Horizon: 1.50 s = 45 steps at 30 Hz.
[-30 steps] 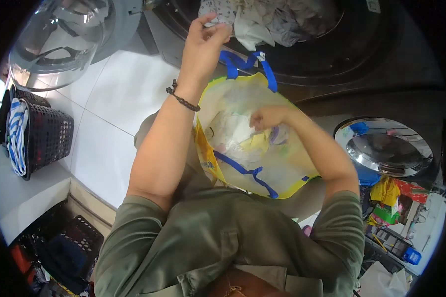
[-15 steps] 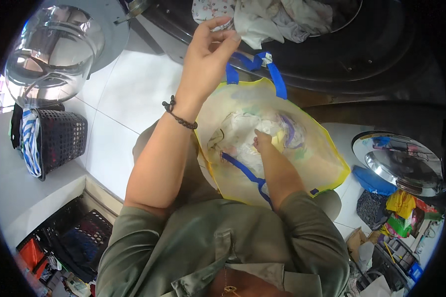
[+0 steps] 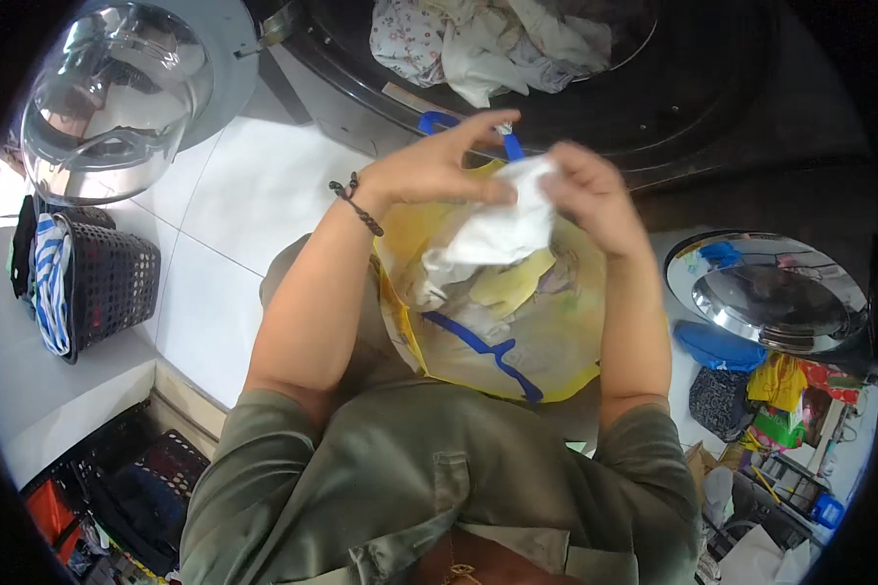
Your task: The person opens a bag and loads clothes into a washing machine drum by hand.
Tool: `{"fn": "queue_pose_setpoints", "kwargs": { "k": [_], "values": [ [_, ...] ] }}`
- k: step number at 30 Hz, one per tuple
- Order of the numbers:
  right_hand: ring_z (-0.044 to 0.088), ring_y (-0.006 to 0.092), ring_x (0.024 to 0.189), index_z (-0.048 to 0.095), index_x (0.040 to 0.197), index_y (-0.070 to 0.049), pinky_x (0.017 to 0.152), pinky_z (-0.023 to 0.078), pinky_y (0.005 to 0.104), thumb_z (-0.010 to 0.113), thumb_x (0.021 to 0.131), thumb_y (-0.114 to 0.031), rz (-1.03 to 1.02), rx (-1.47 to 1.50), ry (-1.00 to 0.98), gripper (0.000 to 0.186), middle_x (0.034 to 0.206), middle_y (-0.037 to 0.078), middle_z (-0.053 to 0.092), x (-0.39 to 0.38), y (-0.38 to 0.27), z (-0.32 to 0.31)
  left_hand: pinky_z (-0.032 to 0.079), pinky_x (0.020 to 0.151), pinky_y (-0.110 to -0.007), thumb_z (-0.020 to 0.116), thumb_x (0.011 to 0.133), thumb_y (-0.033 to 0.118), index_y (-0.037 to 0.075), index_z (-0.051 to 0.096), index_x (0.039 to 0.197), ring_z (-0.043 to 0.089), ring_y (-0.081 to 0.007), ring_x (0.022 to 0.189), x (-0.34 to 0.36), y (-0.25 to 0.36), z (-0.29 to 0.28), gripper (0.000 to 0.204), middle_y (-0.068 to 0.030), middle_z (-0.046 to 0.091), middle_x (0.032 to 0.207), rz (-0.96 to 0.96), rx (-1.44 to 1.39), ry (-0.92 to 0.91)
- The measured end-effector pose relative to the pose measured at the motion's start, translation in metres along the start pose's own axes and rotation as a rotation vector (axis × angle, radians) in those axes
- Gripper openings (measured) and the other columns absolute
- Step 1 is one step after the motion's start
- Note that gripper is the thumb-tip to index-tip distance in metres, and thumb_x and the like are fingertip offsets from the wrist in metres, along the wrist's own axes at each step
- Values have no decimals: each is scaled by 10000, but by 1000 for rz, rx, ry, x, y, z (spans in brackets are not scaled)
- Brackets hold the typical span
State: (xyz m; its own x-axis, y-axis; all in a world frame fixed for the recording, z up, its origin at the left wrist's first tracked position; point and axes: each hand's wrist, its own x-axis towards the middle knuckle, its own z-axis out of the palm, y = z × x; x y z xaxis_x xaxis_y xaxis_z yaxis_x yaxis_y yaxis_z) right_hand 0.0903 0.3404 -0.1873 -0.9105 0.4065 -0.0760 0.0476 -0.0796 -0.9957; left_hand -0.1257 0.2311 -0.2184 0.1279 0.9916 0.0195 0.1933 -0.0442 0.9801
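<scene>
A white cloth [image 3: 509, 222] hangs above the yellow-edged bag [image 3: 571, 356]. My right hand [image 3: 595, 195], slightly blurred, pinches the cloth at its upper right. On the other side, my left hand [image 3: 437, 168] is open, thumb and fingers apart, its thumb close to the cloth's upper left; whether it touches is unclear. Inside the bag lie a pale yellow cloth [image 3: 513, 289] and other light pieces, partly covered by the white cloth. One blue strap [image 3: 468, 337] droops across the bag's near side. Another blue strap [image 3: 439, 121] stands at its far side, partly behind my hands.
Light-coloured laundry [image 3: 517, 44] fills the opening of a dark front-loading machine ahead. Its round glass door [image 3: 117, 107] hangs open at left, above a black perforated basket [image 3: 117, 278]. Another round door [image 3: 766, 292] and assorted bags [image 3: 720, 405] are at right.
My right hand has come up out of the bag with the white cloth. My left hand has lowered from near the machine's opening toward the cloth.
</scene>
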Motion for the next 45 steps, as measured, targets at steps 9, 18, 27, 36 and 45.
{"fn": "queue_pose_setpoints", "kwargs": {
  "k": [9, 18, 27, 36, 45],
  "values": [
    [610, 91, 836, 579, 997, -52, 741, 504, 252, 590, 963, -113, -781, -108, 723, 71, 898, 32, 657, -23, -104, 1, 502, 866, -321, 696, 816, 262, 6, 599, 1229, 646, -216, 989, 4, 8, 8, 496, -124, 680, 1108, -178, 276, 54],
    [445, 261, 1280, 357, 1411, 29, 1081, 336, 365, 901, 597, -245, -178, -437, 192, 1017, 1377, 198, 453, 29, 20, 69, 451, 1005, -401, 455, 1007, 288, 49, 512, 1313, 582, -242, 1153, -19, 11, -17, 392, -93, 606, 1262, 412, -1283, 200],
    [648, 251, 944, 597, 1131, 14, 790, 543, 398, 458, 908, -11, -14, 175, 551, 264, 1050, 135, 657, 182, -43, 23, 418, 995, -417, 378, 900, 588, -66, 468, 1296, 565, -283, 1079, -38, 11, -54, 770, -179, 549, 1252, 381, -1079, 986],
    [649, 191, 902, 613, 1103, -12, 743, 544, 346, 585, 900, -93, -616, 6, 563, 220, 999, 75, 672, 183, -55, -10, 430, 861, -368, 470, 931, 506, 61, 344, 1392, 574, -268, 1072, -25, -4, -45, 653, -154, 497, 1270, 345, -809, 1106],
    [677, 175, 841, 675, 1129, -63, 777, 523, 337, 729, 787, -307, 726, -739, -146, 424, 989, 99, 708, 23, 277, 39, 426, 944, -311, 636, 900, 299, 99, 385, 1407, 519, -208, 1080, -10, -8, -38, 600, -85, 522, 1205, 214, -1051, 892]
  ]
}}
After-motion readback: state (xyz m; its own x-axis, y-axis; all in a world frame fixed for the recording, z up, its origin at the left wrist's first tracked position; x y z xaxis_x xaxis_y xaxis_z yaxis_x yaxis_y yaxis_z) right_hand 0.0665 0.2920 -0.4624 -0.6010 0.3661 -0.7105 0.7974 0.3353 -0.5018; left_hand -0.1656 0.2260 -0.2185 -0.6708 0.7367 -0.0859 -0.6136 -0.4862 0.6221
